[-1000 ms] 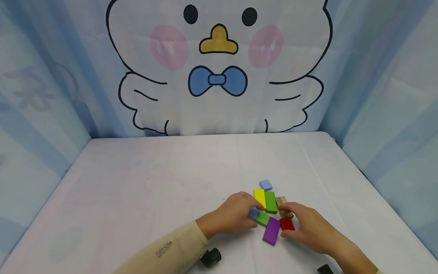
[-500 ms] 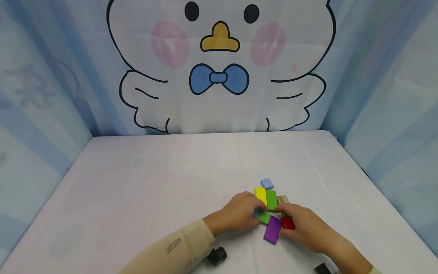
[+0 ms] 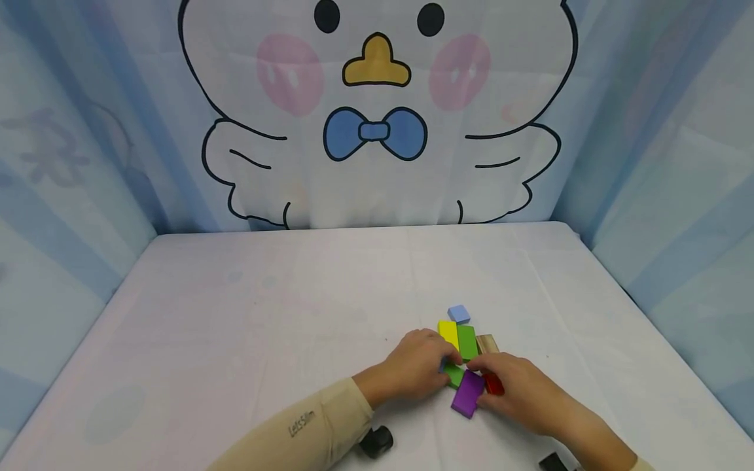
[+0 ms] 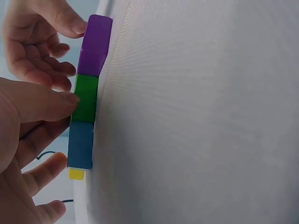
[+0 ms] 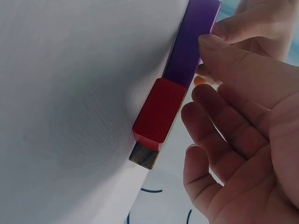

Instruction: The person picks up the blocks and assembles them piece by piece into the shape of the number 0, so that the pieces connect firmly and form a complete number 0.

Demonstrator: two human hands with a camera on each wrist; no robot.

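In the head view my left hand (image 3: 417, 364) is at the left of a cluster of blocks. Its thumb presses the near side of a small green block (image 4: 85, 99), index finger over the far side, beside a blue block (image 4: 80, 145). My right hand (image 3: 521, 388) has its thumb against the right side of a purple block (image 3: 468, 394) and its index fingertip at that block's far end. A red block (image 5: 160, 112) lies partly under the right hand, touching the purple one. Beyond stand a yellow block (image 3: 448, 333) and a longer green block (image 3: 467, 342), side by side.
A light blue block (image 3: 459, 314) lies at the cluster's far end. A wood-coloured block (image 3: 487, 343) is partly hidden by the right hand. A black wrist device (image 3: 377, 442) shows below the left sleeve. White cloth (image 3: 265, 314) covers the table.
My left hand has shifted slightly right, covering more of the blue block. The right hand has moved left, from around the red block to the purple block.
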